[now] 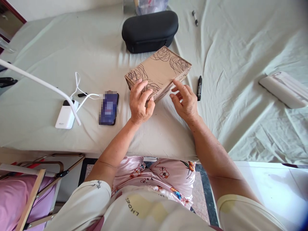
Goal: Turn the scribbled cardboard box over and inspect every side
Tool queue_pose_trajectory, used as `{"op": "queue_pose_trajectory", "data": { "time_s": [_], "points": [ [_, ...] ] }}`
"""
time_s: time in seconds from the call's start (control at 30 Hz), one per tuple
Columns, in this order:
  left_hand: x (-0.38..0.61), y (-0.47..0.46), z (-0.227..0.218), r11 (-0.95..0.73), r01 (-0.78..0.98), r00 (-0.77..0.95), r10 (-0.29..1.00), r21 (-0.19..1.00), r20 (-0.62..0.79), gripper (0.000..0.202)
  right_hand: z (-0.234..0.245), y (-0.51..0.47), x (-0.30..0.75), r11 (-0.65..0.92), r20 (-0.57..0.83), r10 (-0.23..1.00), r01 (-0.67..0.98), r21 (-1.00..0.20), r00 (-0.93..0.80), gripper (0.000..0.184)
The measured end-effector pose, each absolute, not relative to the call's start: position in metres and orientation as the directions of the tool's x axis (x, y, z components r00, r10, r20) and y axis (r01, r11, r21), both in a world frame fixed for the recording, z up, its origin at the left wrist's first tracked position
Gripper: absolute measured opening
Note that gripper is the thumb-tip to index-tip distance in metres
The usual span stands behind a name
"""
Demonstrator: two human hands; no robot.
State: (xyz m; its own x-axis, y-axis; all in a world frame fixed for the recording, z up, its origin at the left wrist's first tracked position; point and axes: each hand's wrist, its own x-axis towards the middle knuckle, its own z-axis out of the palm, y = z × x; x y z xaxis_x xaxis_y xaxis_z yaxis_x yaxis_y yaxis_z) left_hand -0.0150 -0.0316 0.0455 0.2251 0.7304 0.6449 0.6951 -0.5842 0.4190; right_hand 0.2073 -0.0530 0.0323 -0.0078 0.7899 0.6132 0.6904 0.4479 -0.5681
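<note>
A brown cardboard box [157, 72] lies at an angle on the cloth, with dark scribbled loops at the corners of its top. My left hand [141, 102] rests on the box's near left corner, fingers spread over the scribbles. At the near long side is my right hand [185, 99], its fingers loosely curled and apart. Its index fingertip is at the box's edge; whether it presses there I cannot tell. A black marker [199, 88] lies just right of my right hand. Behind the box sits a black zip case [150, 31].
A phone [109, 108] and a white power bank [66, 115] with a white cable lie to the left. A white arm [40, 81] crosses above them. A pen [195, 18] lies at the back, a pale case [286, 89] at right. A folding chair [36, 192] stands lower left.
</note>
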Motion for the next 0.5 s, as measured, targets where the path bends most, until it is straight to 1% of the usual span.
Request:
{"op": "queue_pose_trajectory", "data": {
  "time_s": [0.07, 0.2, 0.37, 0.43, 0.5],
  "points": [
    [-0.017, -0.030, 0.045, -0.594, 0.689, 0.212, 0.714, 0.416, 0.667, 0.021, 0.030, -0.050, 0.214, 0.415, 0.619, 0.784, 0.701, -0.580, 0.047, 0.055],
    [-0.019, -0.028, 0.047, -0.579, 0.678, 0.185, 0.730, 0.453, 0.658, 0.024, 0.023, -0.044, 0.228, 0.358, 0.619, 0.773, 0.712, -0.604, 0.136, 0.054],
    [-0.020, -0.030, 0.053, -0.554, 0.671, 0.151, 0.753, 0.493, 0.640, 0.024, 0.011, -0.033, 0.243, 0.266, 0.633, 0.720, 0.728, -0.631, 0.286, 0.051],
    [-0.020, -0.030, 0.056, -0.528, 0.692, 0.136, 0.766, 0.492, 0.629, 0.027, 0.008, -0.030, 0.247, 0.232, 0.609, 0.723, 0.717, -0.658, 0.325, 0.051],
    [-0.021, -0.031, 0.057, -0.531, 0.695, 0.122, 0.752, 0.485, 0.648, 0.028, 0.006, -0.028, 0.247, 0.222, 0.577, 0.753, 0.702, -0.676, 0.318, 0.046]
  ]
}}
